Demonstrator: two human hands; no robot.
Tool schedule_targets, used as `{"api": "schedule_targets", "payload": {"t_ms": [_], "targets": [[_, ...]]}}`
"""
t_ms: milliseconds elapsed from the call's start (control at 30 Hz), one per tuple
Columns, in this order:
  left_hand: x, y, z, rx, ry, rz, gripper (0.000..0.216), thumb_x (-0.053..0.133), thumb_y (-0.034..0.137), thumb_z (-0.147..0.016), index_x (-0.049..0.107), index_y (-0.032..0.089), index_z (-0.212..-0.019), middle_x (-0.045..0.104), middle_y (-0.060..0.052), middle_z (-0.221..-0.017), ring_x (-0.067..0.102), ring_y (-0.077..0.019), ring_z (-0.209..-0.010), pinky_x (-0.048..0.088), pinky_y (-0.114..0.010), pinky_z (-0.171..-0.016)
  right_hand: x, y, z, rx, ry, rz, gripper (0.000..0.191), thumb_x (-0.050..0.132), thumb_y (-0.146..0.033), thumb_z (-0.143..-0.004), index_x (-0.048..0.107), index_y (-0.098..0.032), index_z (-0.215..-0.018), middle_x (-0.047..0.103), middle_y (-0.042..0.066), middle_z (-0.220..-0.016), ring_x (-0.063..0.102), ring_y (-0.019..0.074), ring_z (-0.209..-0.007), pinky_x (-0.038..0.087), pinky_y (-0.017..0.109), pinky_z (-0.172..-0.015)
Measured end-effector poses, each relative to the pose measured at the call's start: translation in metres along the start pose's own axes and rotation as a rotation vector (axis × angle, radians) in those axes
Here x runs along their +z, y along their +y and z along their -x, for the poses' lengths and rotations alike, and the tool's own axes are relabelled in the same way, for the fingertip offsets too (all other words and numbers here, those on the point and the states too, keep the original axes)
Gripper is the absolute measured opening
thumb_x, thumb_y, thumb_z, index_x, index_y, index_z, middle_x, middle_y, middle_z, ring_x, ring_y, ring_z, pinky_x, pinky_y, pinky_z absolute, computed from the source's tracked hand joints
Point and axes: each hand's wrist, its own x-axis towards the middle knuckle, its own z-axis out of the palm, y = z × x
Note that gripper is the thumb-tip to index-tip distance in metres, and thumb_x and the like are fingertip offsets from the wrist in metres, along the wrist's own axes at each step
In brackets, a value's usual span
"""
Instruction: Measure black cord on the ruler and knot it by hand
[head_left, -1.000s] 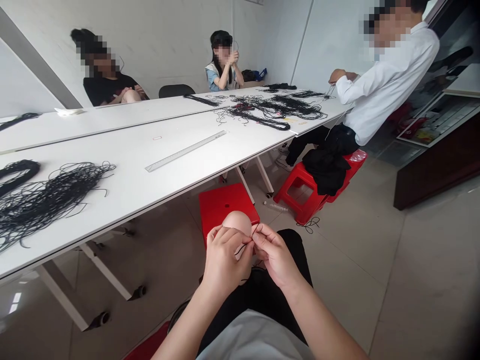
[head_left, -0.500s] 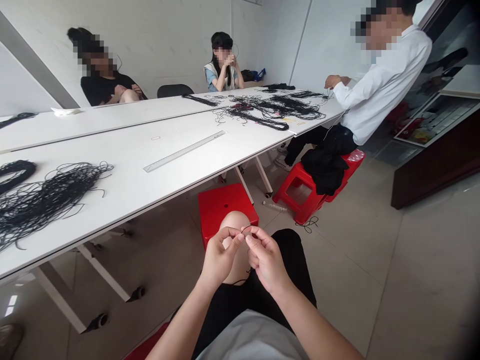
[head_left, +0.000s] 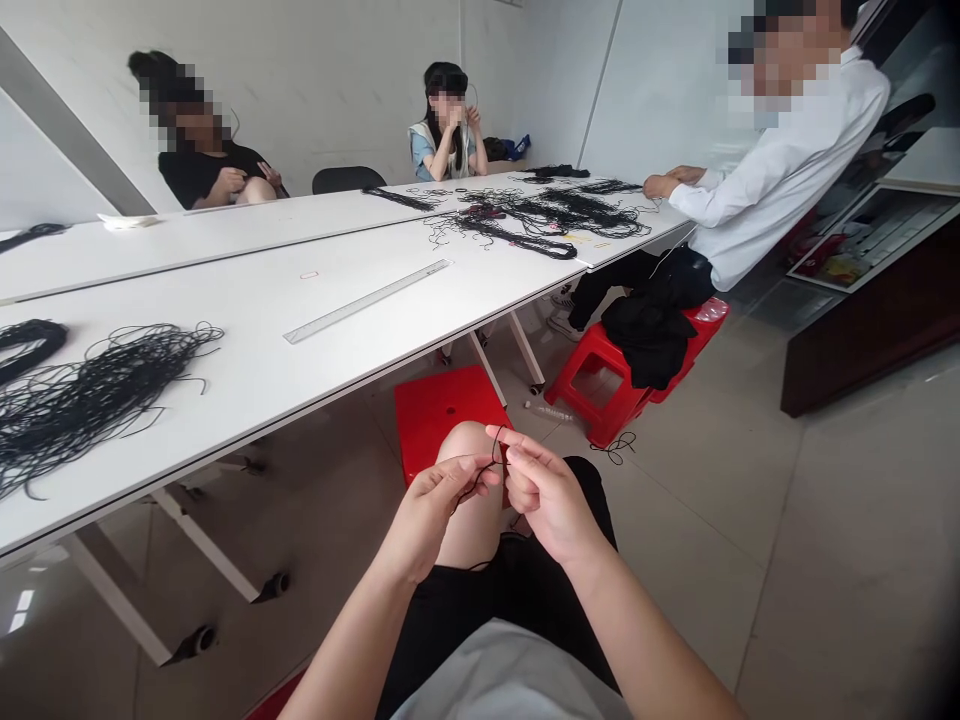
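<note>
A thin black cord (head_left: 475, 487) runs between my two hands, just above my bare knee. My left hand (head_left: 442, 495) pinches it between thumb and fingers, and part of the cord trails back along the palm. My right hand (head_left: 541, 487) has its index finger stretched out with the cord looped up over its tip, while the thumb and other fingers are closed on the cord. A small crossing of cord shows between the fingertips; whether it is a knot I cannot tell. More black cord lies across my lap.
On the white table (head_left: 247, 320) are a tangled bundle of black cords (head_left: 112, 395), a clear ruler (head_left: 367, 302) and more cord piles (head_left: 555, 215). Red stools (head_left: 420, 400) stand below. Three people sit around the table, one in a white shirt (head_left: 795, 160) at right.
My right index finger has risen and straightened, lifting a loop of cord. My left hand has shifted slightly down and left, showing more cord. The person at right has leaned back a little.
</note>
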Motion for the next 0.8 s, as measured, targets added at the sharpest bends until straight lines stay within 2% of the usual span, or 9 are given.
{"api": "schedule_targets", "payload": {"t_ms": [100, 200, 367, 467, 633, 800], "targets": [[0.003, 0.003, 0.003, 0.008, 0.01, -0.046, 0.021, 0.069, 0.031, -0.078, 0.072, 0.017, -0.094, 0.07, -0.005, -0.083, 0.057, -0.0145, -0.08, 0.041, -0.026, -0.083, 0.001, -0.003, 0.002, 0.004, 0.004, -0.018, 0.037, 0.057, -0.032, -0.086, 0.06, -0.019, -0.121, 0.018, -0.01, -0.051, 0.014, 0.0061, -0.046, 0.012, 0.023, -0.045], [0.006, 0.005, 0.004, 0.015, 0.01, -0.062, 0.013, 0.07, 0.03, -0.077, 0.071, 0.017, -0.08, 0.068, -0.002, -0.075, 0.057, -0.0131, -0.076, 0.041, -0.024, -0.078, 0.002, -0.004, 0.003, 0.019, -0.011, 0.004, 0.038, 0.056, -0.034, -0.087, 0.059, -0.02, -0.122, 0.019, -0.01, -0.051, 0.014, 0.0062, -0.046, 0.012, 0.022, -0.044], [0.01, 0.005, 0.003, 0.002, -0.05, 0.028, 0.018, 0.065, 0.031, -0.081, 0.068, 0.016, -0.07, 0.066, -0.002, -0.071, 0.056, -0.0123, -0.072, 0.041, -0.024, -0.075, 0.004, -0.004, 0.004, -0.002, -0.015, 0.114, 0.037, 0.053, -0.04, -0.087, 0.061, -0.02, -0.118, 0.036, -0.006, -0.055, 0.03, 0.0071, -0.048, 0.02, 0.022, -0.045], [0.011, 0.005, 0.004, 0.009, -0.067, 0.04, 0.019, 0.064, 0.03, -0.082, 0.068, 0.016, -0.07, 0.066, -0.002, -0.072, 0.056, -0.0121, -0.073, 0.042, -0.023, -0.075, 0.005, -0.005, 0.003, 0.005, -0.041, 0.138, 0.033, 0.055, -0.041, -0.086, 0.063, -0.02, -0.11, 0.042, -0.004, -0.06, 0.032, 0.0065, -0.048, 0.021, 0.022, -0.046], [0.012, 0.005, 0.007, 0.026, -0.049, 0.042, 0.019, 0.061, 0.03, -0.084, 0.071, 0.015, -0.076, 0.067, -0.004, -0.074, 0.058, -0.0139, -0.077, 0.043, -0.025, -0.079, 0.005, -0.003, 0.002, 0.025, -0.021, 0.066, 0.021, 0.063, -0.039, -0.081, 0.061, -0.018, -0.083, 0.035, -0.006, -0.056, 0.026, 0.0065, -0.05, 0.015, 0.021, -0.045], [0.012, 0.005, 0.01, 0.018, -0.02, 0.067, 0.019, 0.063, 0.03, -0.082, 0.073, 0.014, -0.087, 0.069, -0.007, -0.079, 0.059, -0.0164, -0.08, 0.043, -0.028, -0.082, 0.005, 0.0, 0.001, 0.032, -0.009, 0.042, 0.02, 0.064, -0.038, -0.081, 0.059, -0.018, -0.083, 0.031, -0.008, -0.053, 0.022, 0.0063, -0.048, 0.015, 0.021, -0.045]]}}
